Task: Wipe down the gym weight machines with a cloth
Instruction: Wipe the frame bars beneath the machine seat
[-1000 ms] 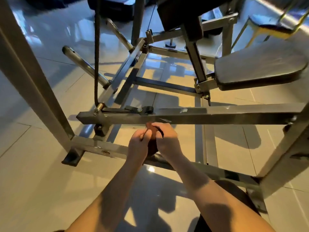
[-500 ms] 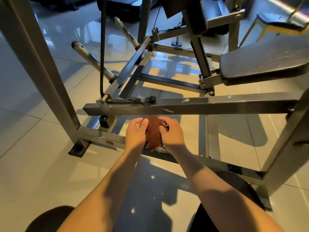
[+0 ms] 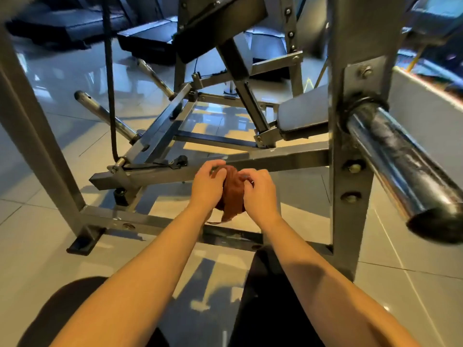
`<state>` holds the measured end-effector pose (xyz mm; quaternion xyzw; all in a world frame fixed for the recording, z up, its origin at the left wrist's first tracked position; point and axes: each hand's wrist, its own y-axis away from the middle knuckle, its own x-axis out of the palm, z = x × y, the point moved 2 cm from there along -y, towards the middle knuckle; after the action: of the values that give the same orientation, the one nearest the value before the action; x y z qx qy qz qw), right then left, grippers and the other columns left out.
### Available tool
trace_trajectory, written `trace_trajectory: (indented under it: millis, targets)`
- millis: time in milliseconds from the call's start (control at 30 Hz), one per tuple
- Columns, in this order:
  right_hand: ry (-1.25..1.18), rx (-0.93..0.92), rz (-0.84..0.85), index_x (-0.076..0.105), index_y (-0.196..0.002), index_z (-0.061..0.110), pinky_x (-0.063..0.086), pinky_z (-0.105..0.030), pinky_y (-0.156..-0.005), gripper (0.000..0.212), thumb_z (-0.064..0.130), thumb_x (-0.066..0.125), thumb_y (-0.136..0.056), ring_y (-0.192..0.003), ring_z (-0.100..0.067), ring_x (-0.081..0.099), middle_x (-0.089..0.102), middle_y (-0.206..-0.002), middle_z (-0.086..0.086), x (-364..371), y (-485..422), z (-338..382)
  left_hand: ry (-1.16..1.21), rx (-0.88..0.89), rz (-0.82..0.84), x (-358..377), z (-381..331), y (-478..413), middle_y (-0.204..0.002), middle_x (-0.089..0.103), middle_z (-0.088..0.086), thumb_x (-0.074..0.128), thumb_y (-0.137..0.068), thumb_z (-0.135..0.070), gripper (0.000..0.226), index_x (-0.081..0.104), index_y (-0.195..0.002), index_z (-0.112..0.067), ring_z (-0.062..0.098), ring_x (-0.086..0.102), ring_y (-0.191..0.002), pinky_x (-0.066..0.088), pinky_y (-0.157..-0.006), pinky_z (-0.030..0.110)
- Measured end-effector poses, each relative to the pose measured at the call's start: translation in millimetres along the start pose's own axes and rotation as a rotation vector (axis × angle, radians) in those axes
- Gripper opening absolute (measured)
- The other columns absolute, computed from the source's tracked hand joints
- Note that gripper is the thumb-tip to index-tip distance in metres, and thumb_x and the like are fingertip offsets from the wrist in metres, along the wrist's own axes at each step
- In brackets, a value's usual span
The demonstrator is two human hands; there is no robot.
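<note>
Both hands are closed round the same thing: the left hand [image 3: 208,186] and the right hand [image 3: 260,191] curl their fingers over a rust-brown cloth [image 3: 233,194], bunched into a tight wad between them. It is held in front of the grey crossbar [image 3: 288,160] of the weight machine, above the lower frame rail [image 3: 155,221]. Whether the cloth actually touches the bar cannot be told from this angle.

The likeliest trouble is a poor wipe. A wad this tight would meet the metal with only a small patch, so dirt may be pushed along the bar rather than lifted off; opening it flatter would help. A loose tail hangs from the bottom of the cloth and could catch on a bolt head or on the black clip [image 3: 179,161] just left of the hands. That is near where the cable [image 3: 110,96] anchors, so knuckles sliding leftward could knock the fittings too.

The chrome sleeve [image 3: 400,166] juts from the upright post [image 3: 350,146] close on the right – a reach further in risks a bump. The floor [image 3: 37,246] is glossy tile, so a shifted foot or knee could slide
</note>
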<state>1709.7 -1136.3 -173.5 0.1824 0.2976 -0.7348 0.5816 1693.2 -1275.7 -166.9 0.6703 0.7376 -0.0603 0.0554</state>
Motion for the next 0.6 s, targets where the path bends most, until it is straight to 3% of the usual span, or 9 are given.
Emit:
trace_trajectory:
  millis: [100,233,333,467,600]
  targets:
    - [0.015,-0.023,-0.018,0.068,-0.118,0.021,0.043,-0.010,-0.085,0.026,0.015,0.047,-0.105,-0.098,-0.009,0.051,0.053,-0.116,-0.001,-13,-3,-1,-0.022,0.049,0.077,6,-10,0,-0.123,0.059,-0.007,0.049,-0.105,-0.018,0.026,0.060,-0.122,-0.034,0.014,0.057,-0.113,0.051,-0.085,0.024]
    - [-0.018,0.019,-0.088,0.070,-0.115,0.018,0.036,0.002,-0.072,0.025,0.014,0.048,-0.105,-0.100,-0.005,0.050,0.053,-0.117,0.000,-18,-14,-3,-0.075,0.095,0.062,-6,4,-6,-0.115,0.061,-0.012,0.052,-0.103,-0.017,0.026,0.062,-0.115,-0.037,0.014,0.058,-0.112,0.054,-0.094,0.034]
    - [-0.030,0.039,-0.178,0.071,-0.111,0.017,0.035,0.006,-0.073,0.024,0.012,0.048,-0.105,-0.094,-0.002,0.051,0.055,-0.115,-0.001,-21,-23,-3,-0.113,0.110,0.086,-2,1,-20,-0.118,0.063,-0.005,0.053,-0.102,-0.020,0.025,0.061,-0.109,-0.042,0.016,0.058,-0.112,0.053,-0.099,0.042]
    - [-0.129,0.062,-0.247,0.073,-0.100,0.020,0.037,0.004,-0.071,0.028,0.007,0.047,-0.101,-0.090,0.007,0.055,0.063,-0.107,-0.002,-24,-38,6,-0.151,0.192,0.143,19,-22,-39,-0.119,0.057,-0.001,0.048,-0.104,-0.023,0.022,0.062,-0.119,-0.030,0.014,0.054,-0.109,0.048,-0.089,0.026]
    - [-0.152,0.061,-0.160,0.067,-0.119,0.029,0.041,-0.001,-0.078,0.026,0.017,0.052,-0.101,-0.103,0.006,0.053,0.060,-0.122,0.003,-26,-41,13,-0.044,0.190,0.212,30,-23,-46,-0.119,0.056,-0.008,0.046,-0.106,-0.024,0.028,0.059,-0.131,-0.024,0.008,0.053,-0.108,0.044,-0.081,0.014]
